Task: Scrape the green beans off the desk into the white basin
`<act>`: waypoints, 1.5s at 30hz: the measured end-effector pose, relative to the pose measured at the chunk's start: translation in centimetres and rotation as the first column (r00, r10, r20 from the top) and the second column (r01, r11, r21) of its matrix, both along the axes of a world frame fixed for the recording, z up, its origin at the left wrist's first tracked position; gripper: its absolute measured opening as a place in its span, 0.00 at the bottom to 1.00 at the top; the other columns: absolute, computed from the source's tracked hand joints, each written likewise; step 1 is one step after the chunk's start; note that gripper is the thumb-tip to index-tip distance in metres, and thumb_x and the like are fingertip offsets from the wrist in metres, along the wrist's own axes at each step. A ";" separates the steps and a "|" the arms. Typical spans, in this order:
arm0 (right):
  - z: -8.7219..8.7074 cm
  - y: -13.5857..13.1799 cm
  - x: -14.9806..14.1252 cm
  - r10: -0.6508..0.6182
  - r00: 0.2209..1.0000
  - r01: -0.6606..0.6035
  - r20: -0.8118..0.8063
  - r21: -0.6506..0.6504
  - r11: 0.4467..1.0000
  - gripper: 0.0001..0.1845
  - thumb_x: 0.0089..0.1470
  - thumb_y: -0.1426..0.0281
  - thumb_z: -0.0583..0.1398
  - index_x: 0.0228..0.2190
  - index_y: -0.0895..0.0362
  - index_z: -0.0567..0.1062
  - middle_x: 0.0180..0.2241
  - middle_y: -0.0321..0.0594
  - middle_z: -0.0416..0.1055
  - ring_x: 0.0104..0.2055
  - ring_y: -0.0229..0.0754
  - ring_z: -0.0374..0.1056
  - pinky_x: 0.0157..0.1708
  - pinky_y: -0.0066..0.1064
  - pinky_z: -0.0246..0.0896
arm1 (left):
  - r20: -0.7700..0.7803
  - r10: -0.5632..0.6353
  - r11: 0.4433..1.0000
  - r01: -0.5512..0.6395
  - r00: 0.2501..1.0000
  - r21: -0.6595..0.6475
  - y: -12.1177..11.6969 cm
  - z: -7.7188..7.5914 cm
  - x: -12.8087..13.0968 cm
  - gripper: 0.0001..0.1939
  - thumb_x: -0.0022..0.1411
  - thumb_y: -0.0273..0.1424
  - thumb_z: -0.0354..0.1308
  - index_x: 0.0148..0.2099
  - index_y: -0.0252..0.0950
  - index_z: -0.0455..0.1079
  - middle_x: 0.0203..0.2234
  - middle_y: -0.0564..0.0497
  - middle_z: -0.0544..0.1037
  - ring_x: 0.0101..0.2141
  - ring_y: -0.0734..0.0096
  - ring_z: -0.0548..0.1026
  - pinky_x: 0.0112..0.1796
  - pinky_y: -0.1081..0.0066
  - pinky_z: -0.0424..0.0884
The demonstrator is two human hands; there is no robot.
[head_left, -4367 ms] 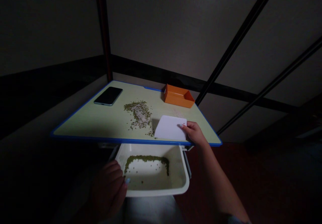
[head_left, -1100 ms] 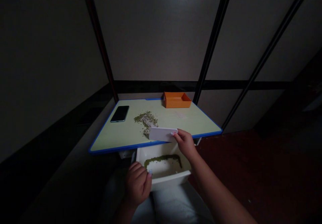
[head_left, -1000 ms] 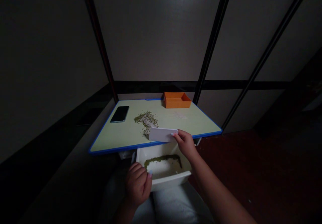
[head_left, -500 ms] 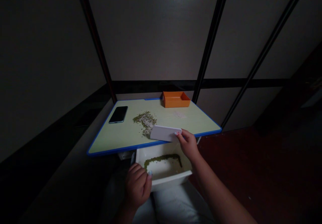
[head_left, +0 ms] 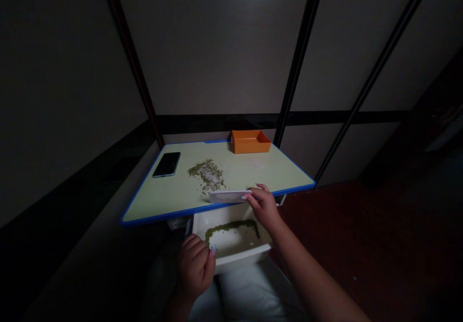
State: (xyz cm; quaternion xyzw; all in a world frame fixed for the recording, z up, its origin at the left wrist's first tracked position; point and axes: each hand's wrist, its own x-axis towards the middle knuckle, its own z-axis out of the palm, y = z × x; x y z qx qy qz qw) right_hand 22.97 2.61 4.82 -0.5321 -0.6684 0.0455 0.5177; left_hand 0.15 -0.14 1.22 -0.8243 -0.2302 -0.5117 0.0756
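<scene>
My right hand (head_left: 263,206) pinches one end of a white flat rectangular piece (head_left: 228,196) between thumb and fingers. The piece is tilted low over the table's front edge, beside a scattered pile of green and whitish grains (head_left: 209,173). Below that edge is a white drawer-like bin (head_left: 246,258), with a curved band of green grains (head_left: 231,225) along its bottom. My left hand (head_left: 197,264) is closed on the bin's near-left rim, thumb toward the inside.
A pale green table (head_left: 173,196) with a blue edge carries a dark-screened phone (head_left: 167,164) at left and an orange open box (head_left: 251,142) at the back. Small whitish bits (head_left: 255,163) lie before the box. A panelled wall (head_left: 224,47) stands behind the table.
The white piece has tipped from showing its broad face to nearly edge-on, shifting slightly left with my right hand. My left hand keeps its hold on the bin.
</scene>
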 end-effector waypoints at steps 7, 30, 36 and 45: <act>-0.1 0.0 0.2 0.025 1.000 -0.024 -0.017 0.027 0.999 0.18 0.59 0.62 0.55 0.20 0.54 0.73 0.21 0.34 0.69 0.26 0.39 0.63 0.50 0.41 0.57 | 0.001 0.002 1.000 -0.002 1.000 0.000 0.1 -0.1 0.0 0.16 0.55 0.18 0.51 0.20 0.39 0.54 0.15 0.56 0.58 0.21 0.74 0.57 0.26 0.69 0.57; 0.1 -1.5 -0.5 0.145 0.968 -0.172 0.206 0.119 0.978 0.12 0.59 0.68 0.55 0.39 0.53 0.79 0.37 0.44 0.80 0.40 0.43 0.75 0.42 0.33 0.66 | -0.015 0.006 1.000 -0.005 1.000 0.025 0.2 -0.1 -0.2 0.15 0.54 0.18 0.51 0.20 0.39 0.56 0.15 0.56 0.59 0.21 0.73 0.59 0.26 0.69 0.60; -0.2 -1.3 -0.9 0.125 0.875 -0.199 0.469 0.113 0.973 0.15 0.58 0.70 0.57 0.45 0.54 0.77 0.40 0.46 0.79 0.38 0.42 0.76 0.40 0.32 0.68 | -0.014 -0.001 0.999 0.001 1.000 0.033 0.3 -0.2 -0.2 0.15 0.54 0.17 0.52 0.21 0.38 0.56 0.15 0.56 0.59 0.21 0.74 0.59 0.26 0.69 0.59; -0.1 -1.0 -0.9 -0.072 0.824 0.032 0.561 0.081 0.996 0.16 0.54 0.75 0.58 0.44 0.56 0.77 0.39 0.47 0.80 0.35 0.44 0.75 0.37 0.32 0.66 | -0.012 0.006 0.999 -0.006 1.000 0.040 0.4 -0.3 -0.2 0.15 0.55 0.18 0.52 0.21 0.38 0.56 0.15 0.56 0.60 0.21 0.74 0.60 0.25 0.70 0.59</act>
